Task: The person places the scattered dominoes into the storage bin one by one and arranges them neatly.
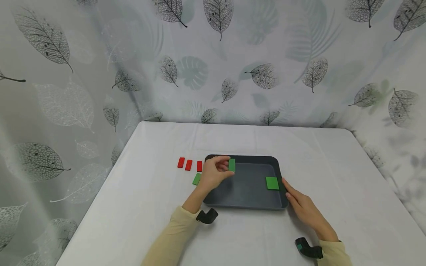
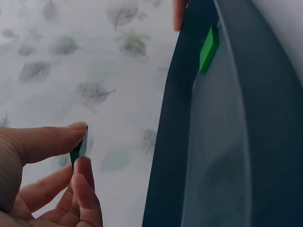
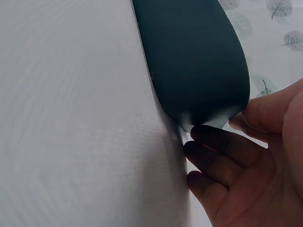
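Note:
My left hand [image 1: 214,171] is above the left part of a dark grey tray [image 1: 246,199], pinching a thin green rectangular block [image 1: 232,165] between thumb and fingers. In the left wrist view the green block [image 2: 80,147] appears edge-on, clear of the tray. A flat green square [image 1: 272,183] lies inside the tray near its right wall; whether it is one piece or several cannot be told. My right hand [image 1: 304,208] touches the tray's right side with its fingers fairly straight. The right wrist view has the thumb near the tray's rim [image 3: 203,61] and the fingers beside its outer corner.
Three red blocks [image 1: 188,165] lie on the white tablecloth [image 1: 149,199] left of the tray. Another green block [image 1: 196,179] lies there too, partly behind my left hand. Leaf-patterned curtains [image 1: 229,74] hang behind and beside the table.

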